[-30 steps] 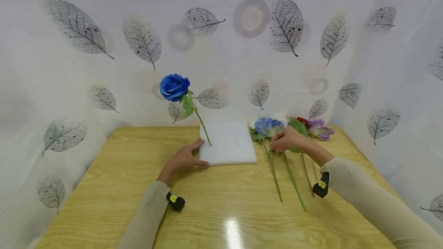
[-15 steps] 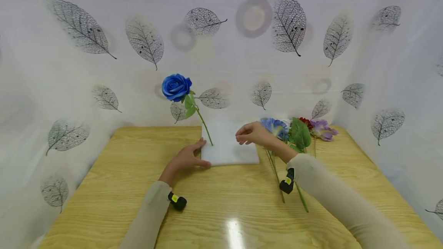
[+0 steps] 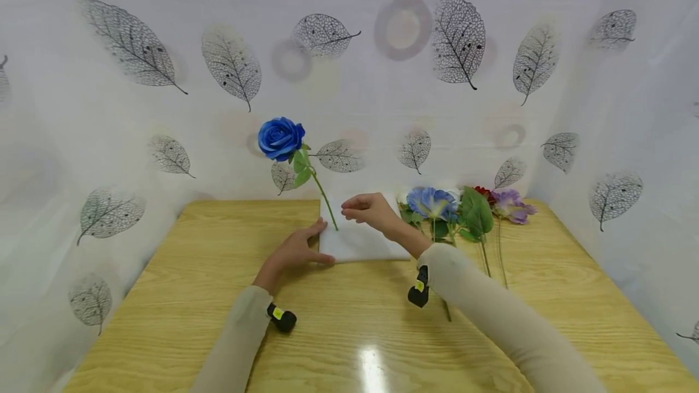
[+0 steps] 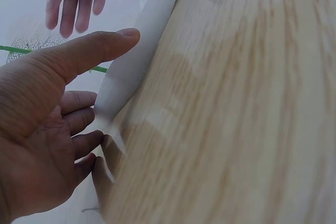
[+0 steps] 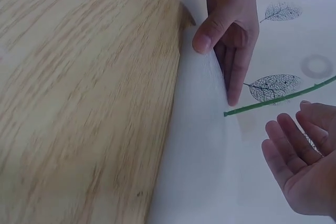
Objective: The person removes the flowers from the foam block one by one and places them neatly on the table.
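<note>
An artificial blue rose [image 3: 281, 139] stands tilted left, the foot of its green stem [image 5: 278, 99] at the white foam block [image 3: 363, 246]. My left hand [image 3: 295, 250] rests against the block's left front corner, thumb along the front edge and fairly straight fingers along the left side. Above the block, my right hand [image 3: 374, 214] is just right of the stem. In the right wrist view its loosely bent fingers [image 5: 286, 153] look apart from the stem and hold nothing. Whether the stem is pushed into the foam cannot be made out.
Right of the block lie several artificial flowers: a light blue one [image 3: 432, 204], a purple one [image 3: 513, 206], a red one [image 3: 485, 196] and a leafy green stem [image 3: 476, 211]. The wooden table [image 3: 218, 320] meets a leaf-printed curtain [image 3: 349, 90] at the back.
My right hand has moved left from the light blue flower, across the block to near the rose's stem. The left hand and the rose have stayed in place.
</note>
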`<state>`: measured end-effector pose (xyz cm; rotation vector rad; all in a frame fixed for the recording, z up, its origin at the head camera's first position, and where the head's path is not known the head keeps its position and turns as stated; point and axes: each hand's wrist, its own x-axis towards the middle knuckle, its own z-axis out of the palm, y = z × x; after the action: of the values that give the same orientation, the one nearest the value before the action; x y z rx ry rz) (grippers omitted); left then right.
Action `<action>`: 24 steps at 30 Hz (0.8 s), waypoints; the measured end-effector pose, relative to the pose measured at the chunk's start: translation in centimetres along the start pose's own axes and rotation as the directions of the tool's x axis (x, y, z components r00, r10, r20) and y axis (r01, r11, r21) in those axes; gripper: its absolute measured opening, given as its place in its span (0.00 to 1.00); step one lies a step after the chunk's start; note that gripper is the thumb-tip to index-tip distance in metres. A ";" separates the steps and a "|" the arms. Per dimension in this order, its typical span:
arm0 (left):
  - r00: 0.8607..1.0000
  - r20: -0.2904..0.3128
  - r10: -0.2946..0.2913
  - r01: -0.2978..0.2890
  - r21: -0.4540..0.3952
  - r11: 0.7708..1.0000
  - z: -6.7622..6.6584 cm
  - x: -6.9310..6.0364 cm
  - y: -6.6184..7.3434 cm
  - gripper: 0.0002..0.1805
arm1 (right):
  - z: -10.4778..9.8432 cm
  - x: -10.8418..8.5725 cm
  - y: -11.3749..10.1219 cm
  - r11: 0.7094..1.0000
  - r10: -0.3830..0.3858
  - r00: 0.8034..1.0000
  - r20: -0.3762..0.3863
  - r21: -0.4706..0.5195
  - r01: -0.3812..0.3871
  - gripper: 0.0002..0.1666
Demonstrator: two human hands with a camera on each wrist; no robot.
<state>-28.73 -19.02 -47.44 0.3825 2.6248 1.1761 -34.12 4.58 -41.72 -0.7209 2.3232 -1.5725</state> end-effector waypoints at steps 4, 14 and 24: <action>1.000 -0.004 0.003 -0.003 -0.008 1.000 0.0 -0.1 0.0 0.58 | 1.0 0.8 0.0 1.000 0.016 1.000 -0.014 0.014 -0.016 0.19; 0.999 -0.009 0.038 -0.039 -0.036 0.999 0.0 -0.4 -0.1 0.58 | 2.6 2.1 0.3 0.997 0.025 0.999 -0.021 0.077 -0.023 0.20; 0.999 -0.004 0.049 -0.049 -0.046 0.998 -0.1 -0.2 -0.3 0.58 | 3.4 2.5 0.3 0.991 0.047 0.999 -0.016 0.129 -0.045 0.20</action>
<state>-28.57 -19.31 -47.57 0.4386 2.6001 1.2506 -34.76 0.61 -43.17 -0.6202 2.2106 -1.6972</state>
